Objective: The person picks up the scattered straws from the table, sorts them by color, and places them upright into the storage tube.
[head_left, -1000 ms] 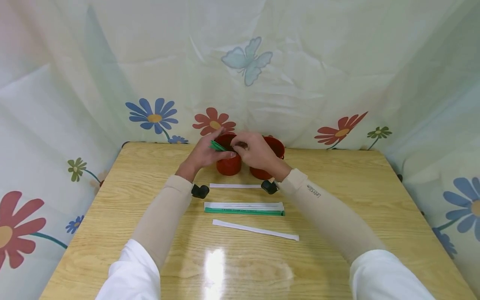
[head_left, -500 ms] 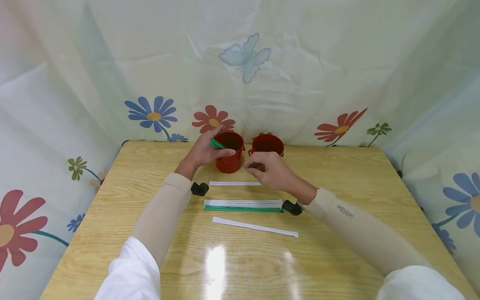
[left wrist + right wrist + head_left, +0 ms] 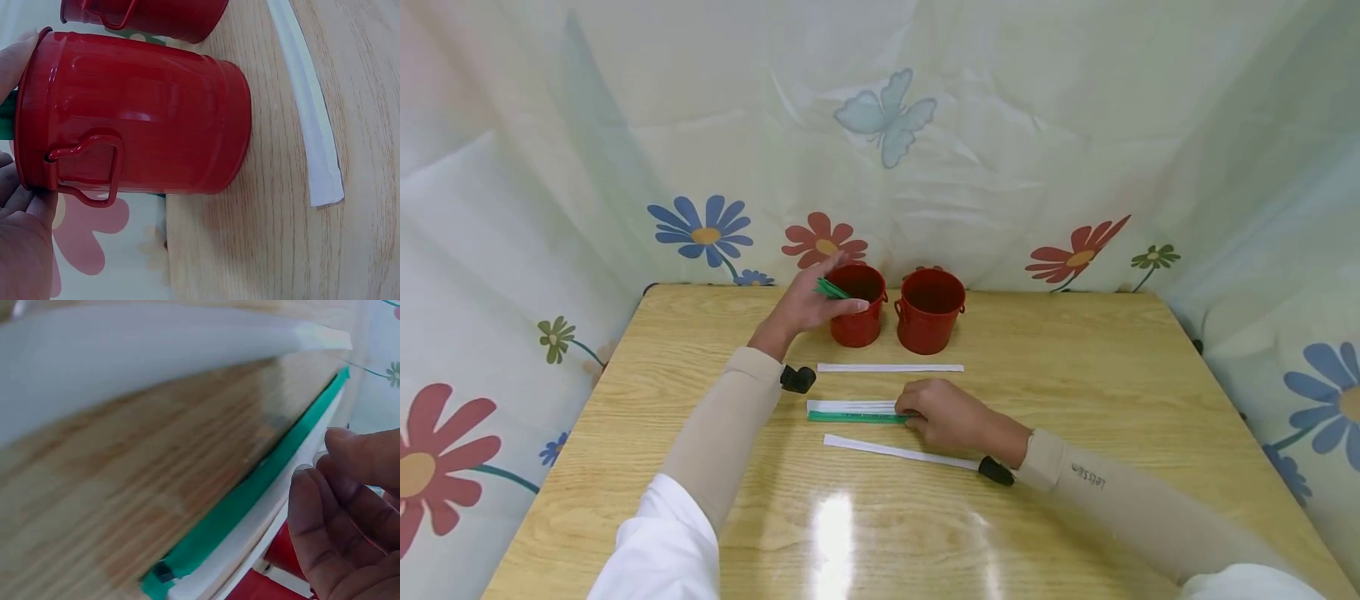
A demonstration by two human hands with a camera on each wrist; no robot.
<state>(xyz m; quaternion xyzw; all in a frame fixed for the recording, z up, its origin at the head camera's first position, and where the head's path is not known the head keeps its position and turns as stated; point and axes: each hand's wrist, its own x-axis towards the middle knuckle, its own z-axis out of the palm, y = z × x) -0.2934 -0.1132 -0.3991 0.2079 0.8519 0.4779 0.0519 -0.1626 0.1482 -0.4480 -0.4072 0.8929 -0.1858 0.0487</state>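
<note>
My left hand (image 3: 805, 307) grips the rim of the left red bucket (image 3: 856, 327), thumb on one side and fingers on the other. Green paper-wrapped sticks (image 3: 831, 288) poke over that rim beside the thumb; their lower ends are hidden. Above the middle group on the table, my right hand (image 3: 951, 415) hangs with fingers bent and tips near a green wrapped stick (image 3: 853, 417) and the white wrapped sticks (image 3: 850, 406) alongside it. In the right wrist view, the thumb and fingertips of that hand (image 3: 350, 500) come close together with nothing seen between them.
A second red bucket (image 3: 928, 325) with side handles stands right of the first. One white wrapped stick (image 3: 891, 367) lies in front of the buckets, and another (image 3: 895, 451) lies slanted nearer the person. A flowered curtain (image 3: 1037, 167) rises behind the wooden table (image 3: 1075, 367).
My right hand has left the left bucket's mouth and come down toward the person, to the green and white sticks. The left hand stays at its bucket.
</note>
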